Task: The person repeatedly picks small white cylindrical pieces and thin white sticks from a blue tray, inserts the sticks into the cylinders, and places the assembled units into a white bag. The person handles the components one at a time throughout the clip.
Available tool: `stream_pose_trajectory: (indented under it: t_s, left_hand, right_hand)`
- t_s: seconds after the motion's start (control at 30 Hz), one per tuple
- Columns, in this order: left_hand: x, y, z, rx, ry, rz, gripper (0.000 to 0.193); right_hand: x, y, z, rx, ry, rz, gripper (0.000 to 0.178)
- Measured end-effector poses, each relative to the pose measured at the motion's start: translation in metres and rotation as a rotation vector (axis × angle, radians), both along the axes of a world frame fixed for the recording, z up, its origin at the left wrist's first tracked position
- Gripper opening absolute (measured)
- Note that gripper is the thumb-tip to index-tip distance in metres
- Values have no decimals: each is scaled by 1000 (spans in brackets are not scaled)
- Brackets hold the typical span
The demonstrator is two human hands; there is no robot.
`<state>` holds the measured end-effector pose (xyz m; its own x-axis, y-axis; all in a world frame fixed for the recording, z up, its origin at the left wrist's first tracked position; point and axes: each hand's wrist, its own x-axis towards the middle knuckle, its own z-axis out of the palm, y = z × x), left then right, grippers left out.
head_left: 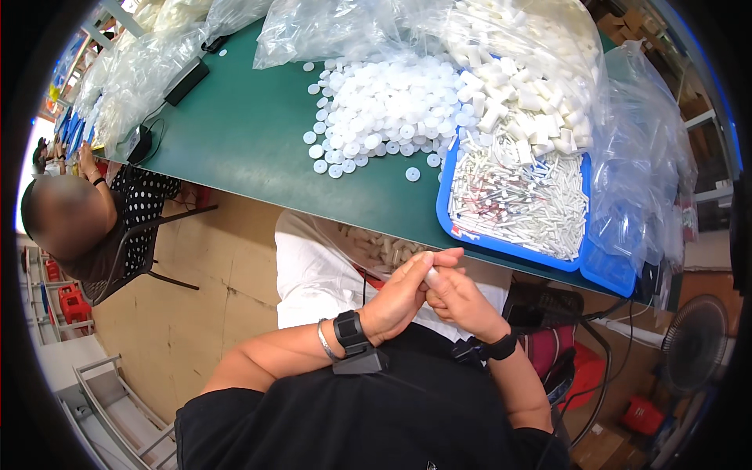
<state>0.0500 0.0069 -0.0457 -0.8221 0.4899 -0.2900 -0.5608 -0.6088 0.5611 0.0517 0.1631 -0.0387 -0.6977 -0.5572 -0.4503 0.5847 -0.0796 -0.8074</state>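
Just in front of the table edge, my left hand [394,303] and my right hand [464,301] meet with their fingertips together. A small white piece [432,276] shows between them, mostly covered by the fingers; its exact shape is hidden. Both hands are closed around it. Beyond them on the table lies a blue tray [444,205] holding many thin white sticks [517,200]. White plastic cylinders [540,98] are heaped at the tray's far side, partly spilling from a clear bag. To the left spreads a pile of round translucent white discs [392,106] with centre holes.
Below the table edge, an open bag of white pieces [381,249] sits by my lap. Clear plastic bags [638,157] hang at the right, near a black fan [695,345]. A black box with a cable [186,81] lies on the green table [258,141]. Another person [117,219] sits at the left.
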Motion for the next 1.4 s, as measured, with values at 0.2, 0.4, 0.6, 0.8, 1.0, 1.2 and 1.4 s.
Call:
stream_pose_trajectory:
  t_s: [0.2, 0.4, 0.6, 0.8, 1.0, 1.2, 1.4]
  left_hand:
    - [0, -2, -24, -24, -157, 15, 39]
    - [-2, -11, -17, 10, -304, -49, 42]
    - [9, -4, -49, -226, -315, -10, 40]
    - [-6, -18, -84, -154, -739, -62, 53]
    - [-14, -50, -87, -163, -726, 94, 31]
    - [-12, -27, -86, 79, -705, -39, 23]
    - [-11, -36, -82, 45, -753, -6, 21]
  right_hand:
    - [10, -23, -11, 871, 812, 77, 29]
    - [4, -10, -29, 321, 279, 9, 25]
    - [12, -29, -39, 942, 871, 181, 30]
    - [0, -25, -55, 1063, 834, 246, 46]
    - [-32, 65, 89, 1010, 898, -198, 22]
    - [-136, 193, 58, 1539, 1010, -319, 14]
    - [-191, 212, 26, 1858, 938, -268, 15]
